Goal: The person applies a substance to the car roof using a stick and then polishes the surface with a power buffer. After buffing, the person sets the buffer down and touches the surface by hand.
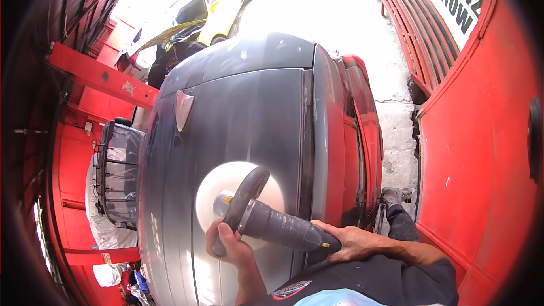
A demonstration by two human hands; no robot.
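A dark grey power polisher (277, 225) lies crosswise over the dull black car roof (243, 116). Its round white pad (207, 201) is right at the roof surface near the rear edge. My left hand (231, 245) is closed around the lower end of the curved front handle (247, 192). With my right hand (352, 242) I grip the back end of the tool body, fingers wrapped round it. Ahead of the pad, a fin-shaped antenna (182, 111) stands on the roof.
Red rear bodywork (362, 136) drops away on the right, beside a red gate (464, 164) with bars. A red post (102, 79) and a roof rack (116, 175) are on the left. A person (161, 68) stands beyond the car, near a yellow vehicle (221, 17).
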